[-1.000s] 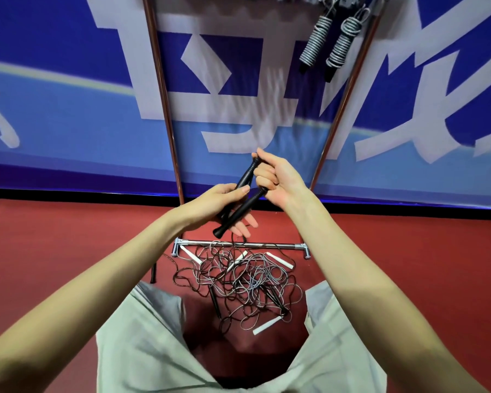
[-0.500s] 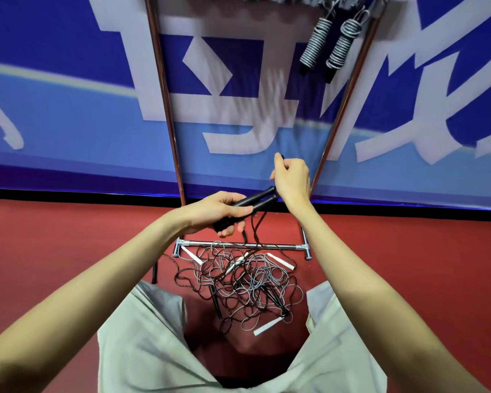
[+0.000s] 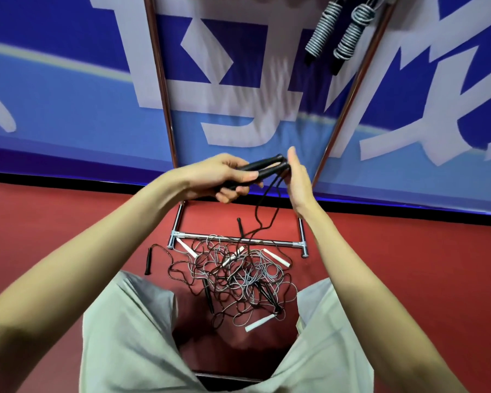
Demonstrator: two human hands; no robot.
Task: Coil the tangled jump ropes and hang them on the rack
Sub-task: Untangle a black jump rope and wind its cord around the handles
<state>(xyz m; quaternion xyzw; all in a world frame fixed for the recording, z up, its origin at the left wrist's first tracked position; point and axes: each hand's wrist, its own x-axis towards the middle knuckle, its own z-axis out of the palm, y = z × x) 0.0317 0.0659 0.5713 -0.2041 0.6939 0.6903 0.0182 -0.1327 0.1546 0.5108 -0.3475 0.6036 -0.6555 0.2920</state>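
2 coiled ropes (image 3: 338, 32) hang on the rack (image 3: 160, 89). Left hand (image 3: 221, 177) grips black handles (image 3: 262, 165); right hand (image 3: 296, 177) flat, released. Tangled pile (image 3: 238, 276) remains on the floor.

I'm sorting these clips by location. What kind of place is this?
Probably a sports hall or gym. The floor is red court-type surfacing, a big blue printed banner lines the wall, and a metal rack holds coiled jump ropes above a tangled pile of ropes.
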